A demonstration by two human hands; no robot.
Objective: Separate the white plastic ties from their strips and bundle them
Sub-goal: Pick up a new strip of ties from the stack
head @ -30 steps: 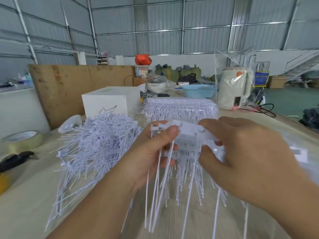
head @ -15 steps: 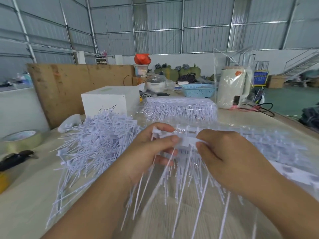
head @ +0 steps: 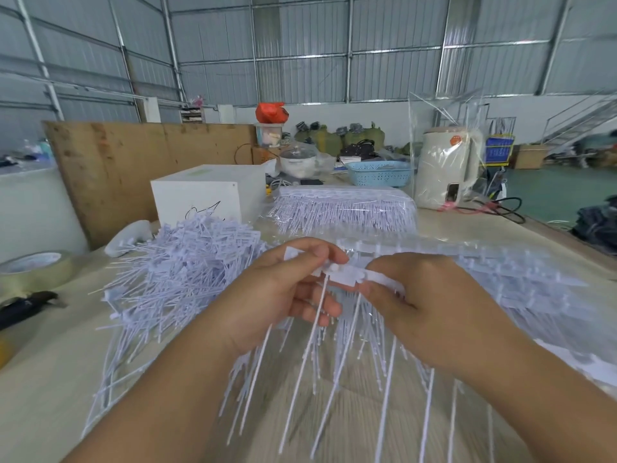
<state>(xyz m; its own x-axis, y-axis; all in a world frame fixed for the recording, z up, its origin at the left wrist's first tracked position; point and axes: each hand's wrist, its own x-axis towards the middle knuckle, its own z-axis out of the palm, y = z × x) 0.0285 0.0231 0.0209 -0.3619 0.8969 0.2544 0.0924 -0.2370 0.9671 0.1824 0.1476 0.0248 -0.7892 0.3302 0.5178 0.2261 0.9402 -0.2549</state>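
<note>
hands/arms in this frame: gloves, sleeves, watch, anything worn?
Nothing worn that shows. The left hand and right hand are bare, no gloves, no visible rings. Both forearms are bare to the frame's bottom edge: no sleeves, watch or bands in view.

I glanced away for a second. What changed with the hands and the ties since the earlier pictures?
Both hands, left hand and right hand, came down toward the table while still pinching the strip of ties. The loose pile, wrapped bundle and tape roll stayed put.

Bright even daylight; wide-angle edge warp, motion blur.
</note>
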